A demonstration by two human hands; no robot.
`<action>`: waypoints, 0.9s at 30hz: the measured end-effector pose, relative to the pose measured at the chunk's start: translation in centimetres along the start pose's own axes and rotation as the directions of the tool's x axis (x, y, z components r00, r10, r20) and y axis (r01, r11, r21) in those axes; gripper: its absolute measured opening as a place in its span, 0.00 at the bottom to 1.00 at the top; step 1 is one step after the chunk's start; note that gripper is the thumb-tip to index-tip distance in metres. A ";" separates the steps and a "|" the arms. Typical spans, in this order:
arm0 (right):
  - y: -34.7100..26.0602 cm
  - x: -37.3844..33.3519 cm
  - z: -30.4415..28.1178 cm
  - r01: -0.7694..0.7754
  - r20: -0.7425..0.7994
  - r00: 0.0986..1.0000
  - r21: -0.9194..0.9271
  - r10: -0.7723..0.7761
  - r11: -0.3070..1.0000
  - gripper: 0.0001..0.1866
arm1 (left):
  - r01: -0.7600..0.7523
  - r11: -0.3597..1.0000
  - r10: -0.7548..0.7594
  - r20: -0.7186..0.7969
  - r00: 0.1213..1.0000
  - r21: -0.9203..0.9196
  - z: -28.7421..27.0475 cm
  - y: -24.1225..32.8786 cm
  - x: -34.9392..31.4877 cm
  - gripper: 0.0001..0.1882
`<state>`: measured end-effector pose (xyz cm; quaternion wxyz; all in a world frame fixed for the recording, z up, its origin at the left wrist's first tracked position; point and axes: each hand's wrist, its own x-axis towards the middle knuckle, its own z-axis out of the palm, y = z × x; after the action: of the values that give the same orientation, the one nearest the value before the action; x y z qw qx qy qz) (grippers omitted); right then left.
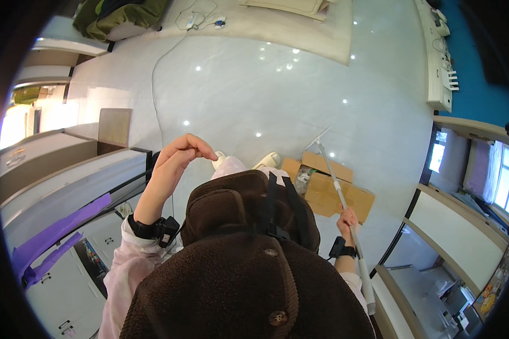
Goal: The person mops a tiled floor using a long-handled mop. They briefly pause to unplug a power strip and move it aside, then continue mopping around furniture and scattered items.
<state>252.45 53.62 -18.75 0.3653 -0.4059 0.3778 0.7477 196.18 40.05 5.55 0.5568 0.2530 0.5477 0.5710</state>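
My right hand point(348, 222) is wrapped round the pale pole of a long-handled squeegee point(335, 178). Its narrow crosspiece rests on the shiny floor ahead of me, and the lower end of the pole runs back past my right forearm. My left hand point(175, 160) is raised at the left with its fingers loosely curved and nothing visible in them. Close beside the pole, an opened cardboard box point(339, 195) lies on the floor with its flaps spread. Something greyish, too unclear to name, shows inside it.
A white cable point(154, 85) trails across the floor toward a power strip point(193, 21). Cabinets point(56, 294) with purple strips point(62, 231) line the left. Shelving point(458, 226) stands at the right. A beige mat point(300, 34) lies at the far side.
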 end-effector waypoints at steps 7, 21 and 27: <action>3.4 -1.1 1.4 -0.077 0.074 0.990 -0.407 0.117 0.910 0.16 | 0.042 0.998 -0.045 0.060 0.997 0.048 2.3 0.1 4.1 0.13; 25.5 19.3 24.1 -0.260 -0.113 0.933 -0.868 0.341 0.424 0.10 | 0.103 0.995 -0.102 -0.019 0.995 0.020 -8.1 3.0 11.0 0.12; 36.4 28.8 32.6 -0.292 -0.111 0.922 -0.828 0.371 0.478 0.04 | 0.095 0.995 -0.090 -0.230 0.969 0.013 -15.2 7.1 11.8 0.11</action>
<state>198.95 72.32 -21.88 -0.0071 -0.4172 0.0338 0.9081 176.98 47.15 4.04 0.5128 0.1661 0.6262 0.5633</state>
